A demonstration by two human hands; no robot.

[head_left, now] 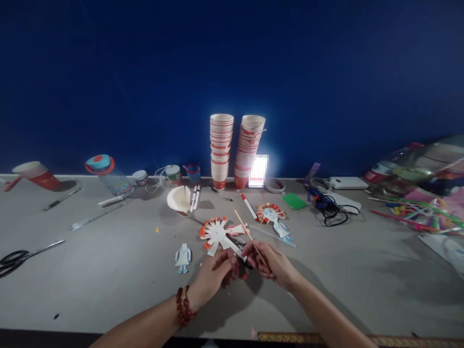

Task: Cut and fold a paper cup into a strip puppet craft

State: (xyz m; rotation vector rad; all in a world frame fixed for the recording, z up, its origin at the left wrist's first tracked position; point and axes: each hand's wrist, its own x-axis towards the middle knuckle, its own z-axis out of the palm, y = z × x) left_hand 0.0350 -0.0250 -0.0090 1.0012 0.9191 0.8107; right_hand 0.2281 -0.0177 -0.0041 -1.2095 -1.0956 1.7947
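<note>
My right hand [266,261] is closed around a thin wooden stick [243,226], which slants up and to the left over the table. Close beside it, my left hand [222,270] has its fingers curled in; what they hold, if anything, is hidden. Just beyond both hands lies a cut-open paper cup [217,234], its white round base ringed by strips with red-orange ends. One longer strip reaches toward my fingers. Dark scissors [237,240] show partly beneath it. A small paper figure body [183,258] lies left of my left hand.
Two tall paper cup stacks [221,145] stand against the blue wall. A finished-looking paper doll [279,227], a red marker [249,207] and a green pad [293,201] lie beyond my right hand. Scissors [21,261] lie far left; a glue gun [321,198] with black cord sits right.
</note>
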